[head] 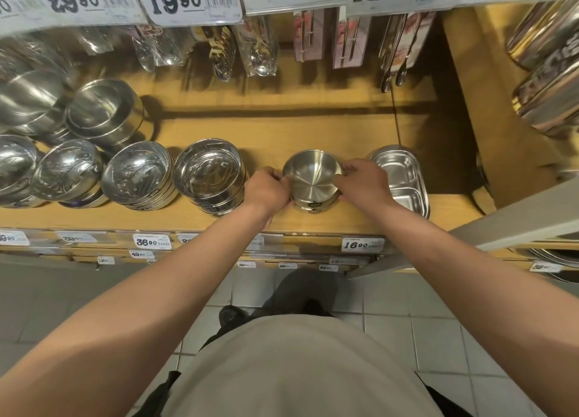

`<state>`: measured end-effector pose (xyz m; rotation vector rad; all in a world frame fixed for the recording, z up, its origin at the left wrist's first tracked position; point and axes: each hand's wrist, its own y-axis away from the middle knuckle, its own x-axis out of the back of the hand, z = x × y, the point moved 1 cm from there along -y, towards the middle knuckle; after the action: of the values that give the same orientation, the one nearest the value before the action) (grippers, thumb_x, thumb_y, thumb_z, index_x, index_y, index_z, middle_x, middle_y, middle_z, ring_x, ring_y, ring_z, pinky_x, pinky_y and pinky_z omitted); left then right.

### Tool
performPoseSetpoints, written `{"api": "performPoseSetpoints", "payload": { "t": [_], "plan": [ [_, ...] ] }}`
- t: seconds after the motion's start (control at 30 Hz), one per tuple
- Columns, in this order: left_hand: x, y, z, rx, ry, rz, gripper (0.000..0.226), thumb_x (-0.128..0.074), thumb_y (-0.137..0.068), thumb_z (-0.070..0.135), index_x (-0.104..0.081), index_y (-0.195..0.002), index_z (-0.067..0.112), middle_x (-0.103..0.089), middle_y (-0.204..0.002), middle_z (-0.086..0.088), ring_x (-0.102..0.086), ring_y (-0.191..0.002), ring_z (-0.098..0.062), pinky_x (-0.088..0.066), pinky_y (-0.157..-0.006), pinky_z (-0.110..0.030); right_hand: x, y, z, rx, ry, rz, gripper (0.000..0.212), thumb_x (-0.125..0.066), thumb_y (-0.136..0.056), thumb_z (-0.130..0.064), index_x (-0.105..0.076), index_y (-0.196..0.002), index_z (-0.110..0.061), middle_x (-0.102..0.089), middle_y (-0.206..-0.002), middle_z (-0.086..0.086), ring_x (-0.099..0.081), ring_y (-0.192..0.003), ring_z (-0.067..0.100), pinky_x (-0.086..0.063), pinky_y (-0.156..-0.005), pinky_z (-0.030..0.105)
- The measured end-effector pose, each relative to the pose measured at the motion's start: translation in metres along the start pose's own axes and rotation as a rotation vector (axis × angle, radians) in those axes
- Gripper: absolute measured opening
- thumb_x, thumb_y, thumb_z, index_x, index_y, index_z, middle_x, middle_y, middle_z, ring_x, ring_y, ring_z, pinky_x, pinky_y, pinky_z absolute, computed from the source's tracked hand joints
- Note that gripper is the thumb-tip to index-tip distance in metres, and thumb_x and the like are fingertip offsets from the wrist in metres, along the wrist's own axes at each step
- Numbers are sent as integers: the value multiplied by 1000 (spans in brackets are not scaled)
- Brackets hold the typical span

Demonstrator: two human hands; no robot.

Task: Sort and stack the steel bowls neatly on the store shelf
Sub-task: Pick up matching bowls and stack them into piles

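1. Steel bowl (pixel 311 173) on top of a short stack of like bowls (pixel 313 205), near the front edge of the wooden shelf (pixel 282 128), between a taller bowl stack (pixel 208 173) on one side and divided steel trays (pixel 399 178) on the other.
2. Left hand (pixel 268 188) pinching the near-left rim, fingers curled at the lip; right hand (pixel 360 178) gripping the opposite rim the same way. Both grips closed on the top bowl, neither released.
3. Likely thin-walled, rigid and light: no flex under a pinch, but smooth polished metal, so probably slippery.
4. Best hold judged to be the rolled rim at two opposite points, as taken now; side walls look too slick and steep for a sure grip.
5. Not fragile, though prone to dents, scratches and clatter if dropped onto the stack.
6. Nesting probably tight: needs the bowl level and centred over the one below, otherwise liable to jam tilted.
7. More bowl stacks (pixel 138 173) further left on the same shelf, some leaning.
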<state>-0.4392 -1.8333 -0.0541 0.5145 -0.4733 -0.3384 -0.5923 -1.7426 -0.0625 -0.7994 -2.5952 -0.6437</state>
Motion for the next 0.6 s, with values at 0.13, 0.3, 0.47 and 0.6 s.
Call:
{"api": "performPoseSetpoints", "payload": {
  "t": [0.13,0.3,0.47,0.6],
  "plan": [
    [1,1,1,-6,8,-4,20,-60,-100,15,-53,-81,14,-66,-115,-22,-72,-98,-33,-63,-61,-30,0,-2,2,-9,-3,-2,28,-72,-85,-16,-75,-112,-18,-61,-83,-19,-72,-92,23,-60,-87,46],
    [1,0,-2,-17,11,-8,20,-61,-100,17,-53,-82,13,-68,-110,-23,-70,-85,-28,-62,-59,-27,0,-3,6,3,-3,-15,15,-72,-85,-18,-68,-87,-32,-62,-84,-18,-72,-92,23,-60,-87,47],
    [0,-4,-5,28,26,-32,20,-62,-100,20,-62,-82,11,-70,-100,-17,-72,-82,-24,-63,-75,-33,-1,-3,6,4,23,-15,34,-72,-86,-21,-70,-120,-16,-62,-87,-19,-72,-93,21,-60,-89,45],
    [2,-4,-8,25,31,-61,23,-62,-100,26,-65,-83,11,-72,-96,-15,-74,-92,-26,-63,-85,-40,2,-2,6,-14,65,-19,31,-68,-90,-27,-70,-118,-15,-66,-87,-14,-72,-89,19,-58,-83,34]
  ]
}}
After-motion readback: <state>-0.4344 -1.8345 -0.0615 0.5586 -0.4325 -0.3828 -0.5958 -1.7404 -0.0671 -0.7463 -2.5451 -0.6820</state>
